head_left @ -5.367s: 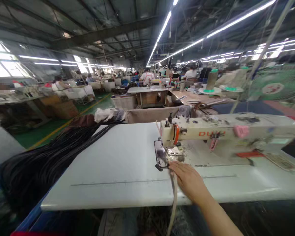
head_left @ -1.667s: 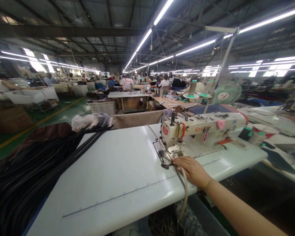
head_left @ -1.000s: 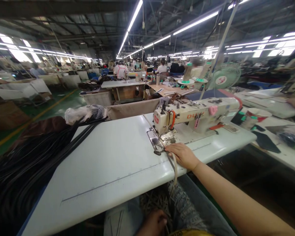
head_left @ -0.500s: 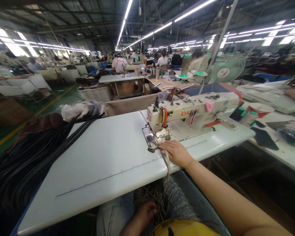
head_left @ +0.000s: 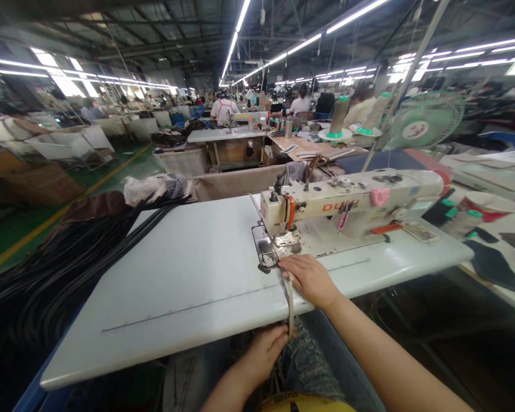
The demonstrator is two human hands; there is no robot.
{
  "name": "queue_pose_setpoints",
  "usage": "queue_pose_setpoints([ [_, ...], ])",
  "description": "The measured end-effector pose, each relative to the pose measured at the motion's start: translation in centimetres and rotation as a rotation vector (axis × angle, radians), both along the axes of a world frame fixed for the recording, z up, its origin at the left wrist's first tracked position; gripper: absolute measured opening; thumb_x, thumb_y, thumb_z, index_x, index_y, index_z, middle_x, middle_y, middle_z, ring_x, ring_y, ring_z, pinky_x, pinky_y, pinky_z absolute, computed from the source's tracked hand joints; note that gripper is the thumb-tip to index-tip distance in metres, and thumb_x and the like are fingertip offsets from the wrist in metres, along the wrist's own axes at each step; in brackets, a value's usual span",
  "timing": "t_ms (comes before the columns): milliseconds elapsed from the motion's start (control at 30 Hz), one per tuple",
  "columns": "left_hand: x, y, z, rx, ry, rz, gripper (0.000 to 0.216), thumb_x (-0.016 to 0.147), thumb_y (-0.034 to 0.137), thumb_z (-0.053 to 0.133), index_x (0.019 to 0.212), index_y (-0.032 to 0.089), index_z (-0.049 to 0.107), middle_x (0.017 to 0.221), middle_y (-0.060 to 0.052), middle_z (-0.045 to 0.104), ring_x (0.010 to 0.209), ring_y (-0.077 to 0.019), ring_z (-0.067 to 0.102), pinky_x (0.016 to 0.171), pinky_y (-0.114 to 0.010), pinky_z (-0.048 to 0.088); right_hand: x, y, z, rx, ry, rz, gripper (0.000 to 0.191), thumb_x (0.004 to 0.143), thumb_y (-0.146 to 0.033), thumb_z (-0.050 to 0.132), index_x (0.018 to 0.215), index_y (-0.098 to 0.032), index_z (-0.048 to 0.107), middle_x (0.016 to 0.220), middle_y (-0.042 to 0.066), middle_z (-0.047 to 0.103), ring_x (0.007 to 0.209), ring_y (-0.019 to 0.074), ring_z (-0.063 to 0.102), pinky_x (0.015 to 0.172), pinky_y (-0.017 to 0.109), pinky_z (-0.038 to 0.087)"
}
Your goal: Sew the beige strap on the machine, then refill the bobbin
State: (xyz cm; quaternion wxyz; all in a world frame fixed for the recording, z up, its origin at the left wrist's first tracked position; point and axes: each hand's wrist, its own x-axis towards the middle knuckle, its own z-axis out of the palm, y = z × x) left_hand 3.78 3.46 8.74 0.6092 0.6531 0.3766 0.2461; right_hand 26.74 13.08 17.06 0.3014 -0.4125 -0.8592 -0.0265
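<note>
A narrow light-coloured strap runs from beneath the presser foot of the sewing machine across the tabletop and over its front edge. Beside the metal needle plate, my right hand presses the strap down, its fingers together and pointing left. My left hand is just below the table's front edge, with thumb and fingers closed on the hanging part of the strap. More strap lies bunched over my lap, mostly hidden by the left hand.
The white machine table has a printed ruler line along its front. A heap of long black strips hangs at the left. Thread cones and a green fan stand behind the machine. Other people sit at work farther back.
My left hand has risen from my lap to the table's front edge and taken hold of the strap. The right hand keeps its place by the needle plate. The view has shifted slightly left.
</note>
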Motion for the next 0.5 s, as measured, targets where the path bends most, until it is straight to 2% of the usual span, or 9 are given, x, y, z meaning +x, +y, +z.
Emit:
queue_pose_setpoints([
  [67,1.1,0.1,1.9,0.014,-0.062,-0.054,0.053,0.101,0.062,0.049,0.11,0.02,0.08,0.112,-0.011,0.076,0.112,-0.0264,0.067,0.104,-0.038,0.049,0.0,0.0,0.0,0.0,0.013,0.0,0.025,0.111,-0.028,0.053,0.127,-0.019,0.07,0.128,0.011,0.07,0.119,0.0267,0.064,0.098,0.043,0.052],
  [133,2.0,-0.2,3.1,-0.084,-0.144,-0.083,0.054,0.098,0.065,0.055,0.104,0.017,0.08,0.098,-0.01,0.075,0.09,-0.0209,0.067,0.083,-0.031,0.052,-0.1,-0.1,0.0,-0.006,0.025,-0.005,0.024,0.11,-0.027,0.055,0.126,-0.019,0.07,0.129,0.01,0.07,0.12,0.0268,0.064,0.099,0.043,0.051],
  [233,3.1,-0.5,3.9,-0.318,-0.252,-0.061,0.058,0.088,0.068,0.068,0.097,0.011,0.075,0.086,-0.009,0.072,0.061,-0.0118,0.055,0.056,-0.024,0.042,-0.1,-0.1,0.0,-0.025,0.022,-0.01,0.022,0.108,-0.025,0.058,0.126,-0.021,0.07,0.13,0.01,0.069,0.12,0.0266,0.064,0.1,0.043,0.052],
  [367,4.4,-0.3,4.4,-0.372,-0.287,0.12,0.061,0.075,0.07,0.081,0.088,0.012,0.068,0.069,-0.003,0.063,0.052,-0.0114,0.053,0.05,-0.022,0.04,0.0,0.0,-0.1,-0.037,0.027,-0.022,0.024,0.106,-0.026,0.06,0.127,-0.022,0.07,0.129,0.01,0.069,0.12,0.0275,0.065,0.101,0.045,0.053],
  [433,4.7,-0.2,4.7,-0.333,-0.315,0.183,0.06,0.072,0.068,0.085,0.087,0.012,0.07,0.063,-0.001,0.06,0.052,-0.0123,0.054,0.052,-0.023,0.042,0.0,0.1,-0.1,-0.041,0.028,-0.017,0.025,0.105,-0.028,0.062,0.128,-0.022,0.07,0.129,0.011,0.069,0.12,0.0282,0.065,0.102,0.046,0.053],
  [500,4.7,-0.1,5.2,-0.225,-0.321,0.183,0.056,0.076,0.065,0.084,0.091,0.012,0.076,0.068,-0.003,0.063,0.056,-0.0126,0.056,0.056,-0.024,0.044,0.0,0.2,-0.2,-0.051,0.023,-0.012,0.027,0.105,-0.028,0.062,0.131,-0.022,0.068,0.132,0.012,0.068,0.122,0.0287,0.064,0.103,0.046,0.053],
])
